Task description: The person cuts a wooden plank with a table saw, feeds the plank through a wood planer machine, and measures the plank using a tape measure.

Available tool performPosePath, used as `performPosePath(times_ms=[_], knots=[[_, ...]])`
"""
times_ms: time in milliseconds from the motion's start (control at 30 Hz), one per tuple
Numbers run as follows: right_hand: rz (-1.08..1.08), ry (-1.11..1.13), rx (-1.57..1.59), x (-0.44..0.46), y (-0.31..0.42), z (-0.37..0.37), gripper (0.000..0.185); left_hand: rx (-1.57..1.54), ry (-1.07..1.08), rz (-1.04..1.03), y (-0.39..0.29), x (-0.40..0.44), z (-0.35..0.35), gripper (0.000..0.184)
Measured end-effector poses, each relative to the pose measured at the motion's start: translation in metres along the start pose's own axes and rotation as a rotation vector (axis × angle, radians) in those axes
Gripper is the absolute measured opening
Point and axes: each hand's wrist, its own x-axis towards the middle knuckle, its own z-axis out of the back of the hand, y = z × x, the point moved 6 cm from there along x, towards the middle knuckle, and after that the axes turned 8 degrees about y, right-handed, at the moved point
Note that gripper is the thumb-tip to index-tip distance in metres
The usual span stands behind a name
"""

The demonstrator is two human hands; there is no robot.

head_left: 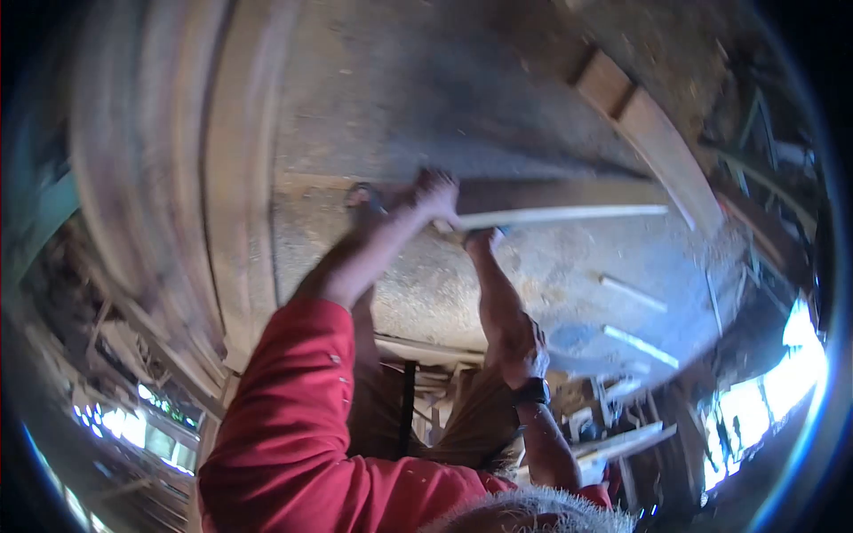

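Left hand [435, 191], nearer, at left end of wooden strip [569, 213]; grip too blurred to tell. Strip extends right, long axis left-right. Right hand [528, 357] laid open on leg [498, 302].

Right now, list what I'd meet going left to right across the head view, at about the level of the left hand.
Long boards → left hand → long pale strip → lower end of the wooden beam.
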Motion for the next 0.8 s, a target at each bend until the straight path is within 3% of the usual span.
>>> performPosePath(times_ms=[67,133,233,267,300,367,400,433,533,633,700,800], knots=[[0.085,0.027,-0.079,0.003,-0.029,-0.022,0.057,-0.341,0.269,-0.03,-0.024,-0.032,-0.042,0.09],[0.253,-0.369,0.584,0.029,-0.112,-0.087,0.06,-0.269,0.531,-0.027,-0.064,-0.096,-0.024,0.076],[-0.092,-0.092,1.161,0.039,-0.07,-0.031,0.068,-0.589,0.571,-0.024,-0.115,-0.15,-0.04,0.076],[-0.263,-0.091,1.386,0.038,-0.041,-0.009,0.068,-0.688,0.581,-0.046,-0.135,-0.167,-0.038,0.077],[-0.295,0.088,1.518,0.055,-0.042,-0.007,0.062,-0.79,0.588,-0.055,-0.148,-0.183,-0.036,0.078],[-0.27,0.068,1.466,0.043,-0.001,0.04,0.042,-0.984,0.609,-0.094,-0.183,-0.209,-0.031,0.081],[-0.237,0.076,1.445,0.055,-0.016,0.052,0.042,-1.088,0.62,-0.108,-0.195,-0.221,-0.026,0.082],[-0.07,0.215,1.28,0.071,-0.037,0.042,0.04,-1.189,0.631,-0.134,-0.201,-0.233,-0.028,0.083],[0.14,0.452,0.975,0.092,-0.115,0.07,0.037,-1.463,0.648,-0.182,-0.222,-0.27,-0.015,0.087],[-0.192,0.49,1.246,-0.011,-0.008,0.139,0.04,-1.663,0.625,-0.22,-0.231,-0.29,-0.006,0.091],[-0.292,0.533,1.248,-0.071,0.042,0.177,0.043,-1.772,0.592,-0.228,-0.232,-0.295,-0.002,0.093],[-0.282,0.775,1.146,-0.04,-0.004,0.203,0.046,-1.883,0.496,-0.207,-0.21,-0.312,0.011,0.097]])
